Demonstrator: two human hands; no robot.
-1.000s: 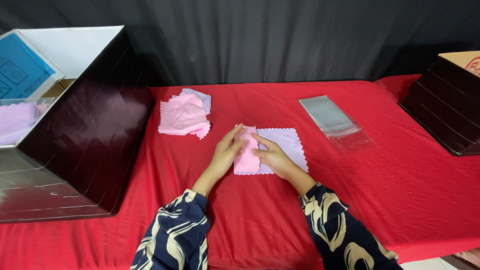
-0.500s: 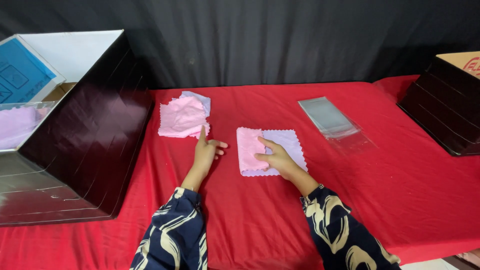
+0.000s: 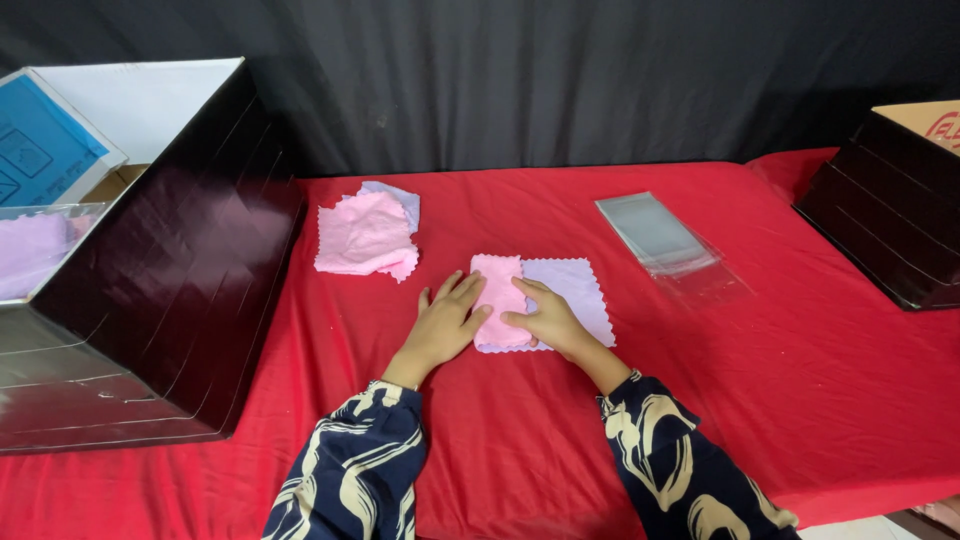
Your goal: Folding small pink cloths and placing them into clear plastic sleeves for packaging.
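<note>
— Where are your hands?

— From the head view, my left hand (image 3: 445,322) lies flat, fingers spread, at the left edge of the pink cloth (image 3: 497,300). My right hand (image 3: 545,320) presses open-palmed on it, gripping nothing.

— And the cloth?

— Folded narrow, scalloped edges, lying on a lilac cloth (image 3: 570,295) on the red table (image 3: 800,380), near the cloth pile (image 3: 365,235).
</note>
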